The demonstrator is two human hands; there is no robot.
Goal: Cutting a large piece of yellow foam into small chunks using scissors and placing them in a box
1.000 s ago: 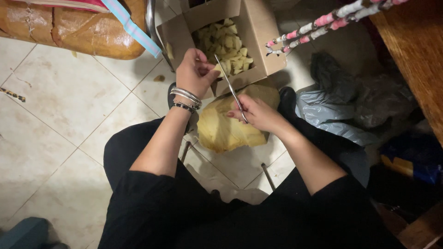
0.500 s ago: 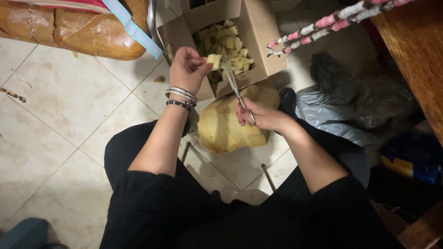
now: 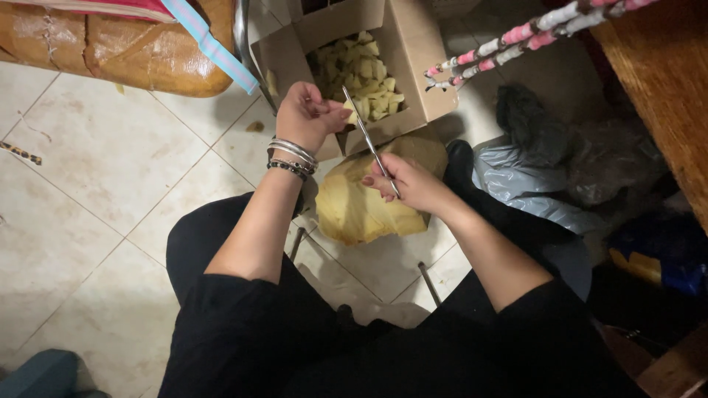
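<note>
My left hand (image 3: 308,112), with several bracelets on the wrist, pinches a small pale yellow piece (image 3: 349,110) at the rim of an open cardboard box (image 3: 417,66). The box holds several pale yellow cut pieces (image 3: 361,74). My right hand (image 3: 408,180) grips a thin metal blade (image 3: 366,138) whose tip points up at the piece in my left fingers. Under my right hand lies a yellowish bag of material (image 3: 361,210) on the tiled floor.
A brown padded seat (image 3: 110,48) with a light blue strap (image 3: 210,44) is at the top left. A pink and white wrapped rod (image 3: 516,33) crosses the top right. Grey and dark plastic bags (image 3: 546,169) lie to the right, beside a wooden edge (image 3: 664,81). My black-clad legs fill the bottom.
My left hand shifted slightly left and now holds a small piece at the box rim. The blade in my right hand has tilted its tip toward that piece.
</note>
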